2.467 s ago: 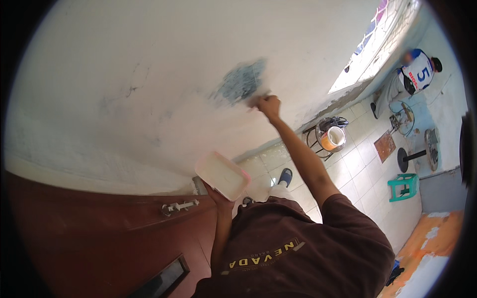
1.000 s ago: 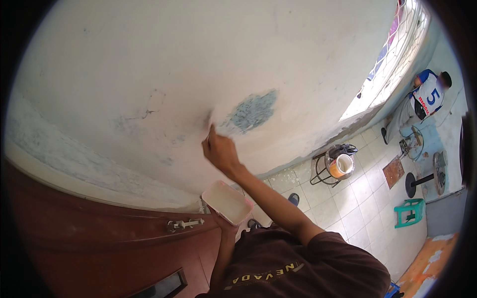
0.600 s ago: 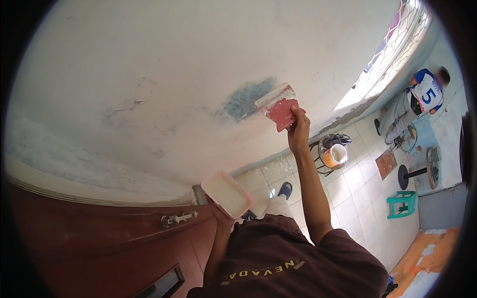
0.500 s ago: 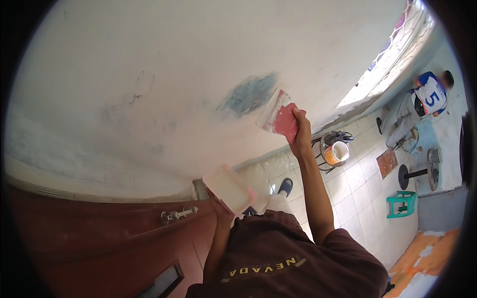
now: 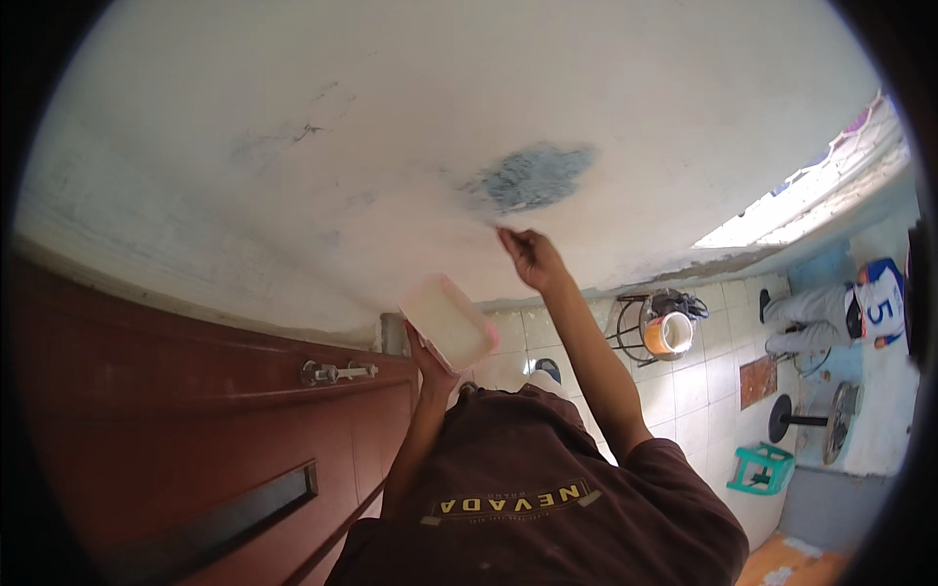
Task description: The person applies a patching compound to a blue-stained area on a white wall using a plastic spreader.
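Observation:
In front of me is a pale wall [image 5: 410, 107] with a rough blue-grey patch [image 5: 540, 178] where the surface differs from the paint around it. My right hand [image 5: 535, 259] is closed on a red putty scraper [image 5: 503, 234], now seen nearly edge-on, just below the patch. Whether its blade touches the wall cannot be made out. My left hand [image 5: 430, 361] grips a shallow pink-rimmed tray [image 5: 449, 322] from its near left side. Whitish material covers the inside of the tray, which is held below the scraper.
A reddish-brown door [image 5: 195, 391] with a metal handle [image 5: 337, 372] stands at my left. To the right, a white-and-orange bucket [image 5: 669, 335] rests on a round stool [image 5: 630, 327]. Beyond are a green stool [image 5: 760, 469], a person [image 5: 870, 303] and a bright window [image 5: 801, 195].
My right hand has moved left and turned, so the scraper's broad face no longer shows. The view has shifted, and the tray remains in my left hand.

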Tool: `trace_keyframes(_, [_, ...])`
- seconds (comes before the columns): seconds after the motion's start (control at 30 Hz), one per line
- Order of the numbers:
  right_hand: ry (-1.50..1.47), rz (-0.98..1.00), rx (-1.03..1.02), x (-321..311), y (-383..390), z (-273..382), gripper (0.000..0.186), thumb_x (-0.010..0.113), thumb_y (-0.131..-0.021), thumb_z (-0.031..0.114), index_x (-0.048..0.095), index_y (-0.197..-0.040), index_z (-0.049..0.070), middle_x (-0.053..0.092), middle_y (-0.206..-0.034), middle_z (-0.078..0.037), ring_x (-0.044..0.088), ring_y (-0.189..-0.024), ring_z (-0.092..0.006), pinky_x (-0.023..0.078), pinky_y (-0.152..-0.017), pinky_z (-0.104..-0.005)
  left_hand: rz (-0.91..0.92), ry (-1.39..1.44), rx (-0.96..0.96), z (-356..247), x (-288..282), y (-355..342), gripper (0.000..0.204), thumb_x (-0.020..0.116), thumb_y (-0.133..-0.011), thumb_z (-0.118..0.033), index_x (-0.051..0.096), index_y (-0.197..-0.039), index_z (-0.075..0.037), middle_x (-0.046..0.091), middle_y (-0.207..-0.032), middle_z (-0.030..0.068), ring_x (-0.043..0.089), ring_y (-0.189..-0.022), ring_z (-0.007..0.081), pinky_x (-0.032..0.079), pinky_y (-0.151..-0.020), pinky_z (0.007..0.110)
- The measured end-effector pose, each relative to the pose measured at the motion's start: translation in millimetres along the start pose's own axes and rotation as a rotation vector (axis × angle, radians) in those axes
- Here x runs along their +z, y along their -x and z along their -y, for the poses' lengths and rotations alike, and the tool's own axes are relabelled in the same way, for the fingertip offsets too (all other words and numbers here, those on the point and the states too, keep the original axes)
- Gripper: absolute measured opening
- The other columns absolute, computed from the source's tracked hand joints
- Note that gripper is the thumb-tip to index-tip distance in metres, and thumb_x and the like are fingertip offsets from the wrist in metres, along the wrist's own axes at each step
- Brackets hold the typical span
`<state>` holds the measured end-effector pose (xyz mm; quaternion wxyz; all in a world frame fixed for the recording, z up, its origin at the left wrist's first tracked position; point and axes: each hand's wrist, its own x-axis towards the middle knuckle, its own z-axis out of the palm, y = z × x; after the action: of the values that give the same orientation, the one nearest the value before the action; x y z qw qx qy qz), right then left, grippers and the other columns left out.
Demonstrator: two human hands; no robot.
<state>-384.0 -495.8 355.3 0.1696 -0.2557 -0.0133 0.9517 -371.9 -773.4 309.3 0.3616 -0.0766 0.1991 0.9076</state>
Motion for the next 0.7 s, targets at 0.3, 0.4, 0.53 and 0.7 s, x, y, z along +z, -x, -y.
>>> trace_keyframes(0.3, [-0.114,0.380,-0.137,88,126,118,0.020,0.051,-0.101,-0.001,0.059,-0.111,-0.017,0.061,-0.123,-0.027,0.062,-0.122,-0.0351,0.059,-0.106,-0.0343,0.011,0.082,0.117,21,-25,-4,0.073,0.041,-0.100,-0.071,0.044,-0.151,-0.019,0.056,-0.143,0.0033,0.056,-0.131,0.0260,0.052,-0.104,0.051])
trace_keyframes(0.4, [0.204,0.199,-0.383,49,122,99,0.016,0.052,-0.098,-0.004,0.060,-0.104,-0.017,0.063,-0.116,-0.027,0.064,-0.119,-0.0352,0.057,-0.109,-0.0341,-0.030,0.097,0.123,33,-19,-1,0.073,0.041,-0.100,-0.071,0.044,-0.151,-0.018,0.056,-0.142,0.0034,0.056,-0.131,0.0262,0.052,-0.104,0.050])
trace_keyframes(0.53, [0.326,0.029,-0.076,-15,48,36,0.014,0.050,-0.096,-0.003,0.055,-0.099,-0.016,0.062,-0.116,-0.030,0.064,-0.117,-0.0382,0.054,-0.112,-0.0381,-0.063,0.093,0.171,42,-20,-5,0.073,0.041,-0.101,-0.071,0.044,-0.151,-0.018,0.055,-0.143,0.0035,0.055,-0.131,0.0268,0.051,-0.105,0.050])
trace_keyframes(0.7, [0.027,-0.012,0.005,-5,-23,58,0.027,0.044,-0.096,-0.005,0.050,-0.113,-0.024,0.059,-0.124,-0.035,0.060,-0.123,-0.0426,0.055,-0.110,-0.0429,-0.058,0.041,0.180,59,-9,-11,0.073,0.040,-0.101,-0.071,0.044,-0.152,-0.019,0.055,-0.144,0.0039,0.055,-0.131,0.0272,0.049,-0.107,0.050])
